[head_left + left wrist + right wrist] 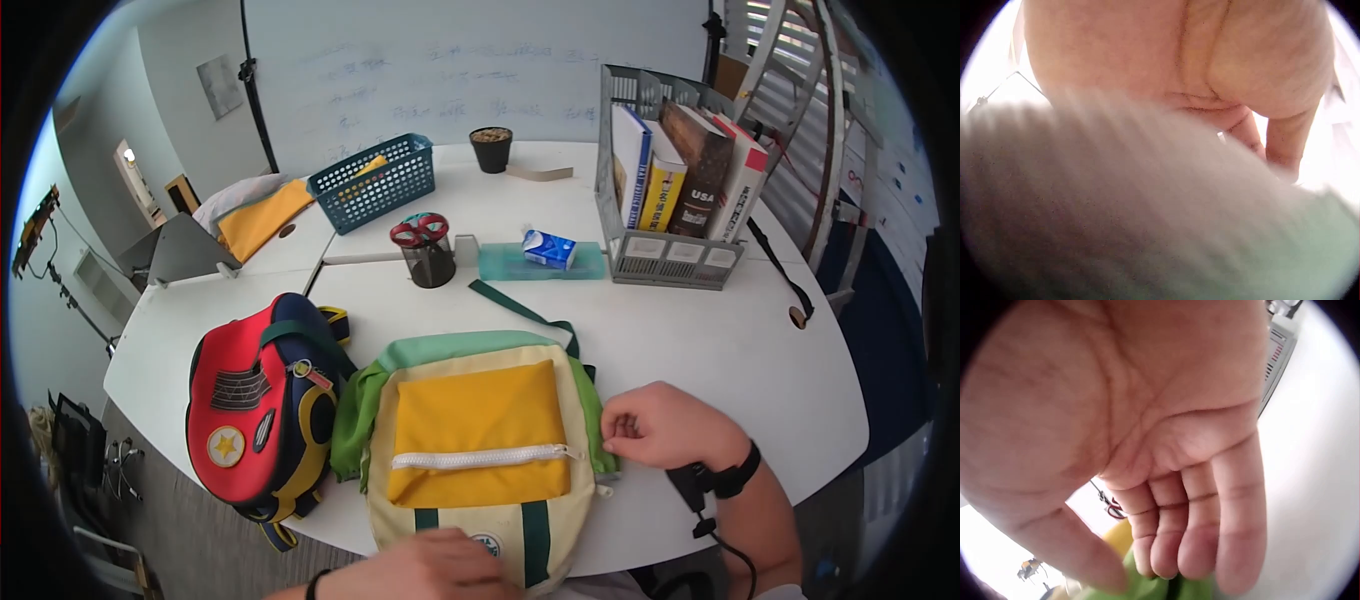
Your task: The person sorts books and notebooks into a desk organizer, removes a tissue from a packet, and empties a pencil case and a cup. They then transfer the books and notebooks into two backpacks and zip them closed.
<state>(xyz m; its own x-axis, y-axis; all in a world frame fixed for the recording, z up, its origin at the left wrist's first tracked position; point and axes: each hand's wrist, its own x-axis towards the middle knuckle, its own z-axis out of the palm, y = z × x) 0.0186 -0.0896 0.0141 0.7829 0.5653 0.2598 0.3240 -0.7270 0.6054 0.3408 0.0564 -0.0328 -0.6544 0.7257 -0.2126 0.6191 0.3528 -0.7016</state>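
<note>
A cream backpack [480,400] with a yellow zipped front pocket, green sides and dark green straps lies on the white table in the head view. Over its lower end, near a round badge, is my left hand [440,565], back upward. Blurred pale fabric hides most of the left fingers in the left wrist view; the thumb [1288,144] shows straight. My right hand [670,430] is beside the backpack's green right side, holding nothing. Loosely bent fingers [1200,550], apart from the thumb, show in the right wrist view, with green fabric [1147,587] beyond the tips.
A red and navy backpack [235,400] stands left of the cream one. Behind are a mesh cup [430,262] with red-handled scissors, a tissue pack [549,250] on a teal case [500,263], a blue basket [375,190], a potted plant [491,152] and a grey book rack [665,270].
</note>
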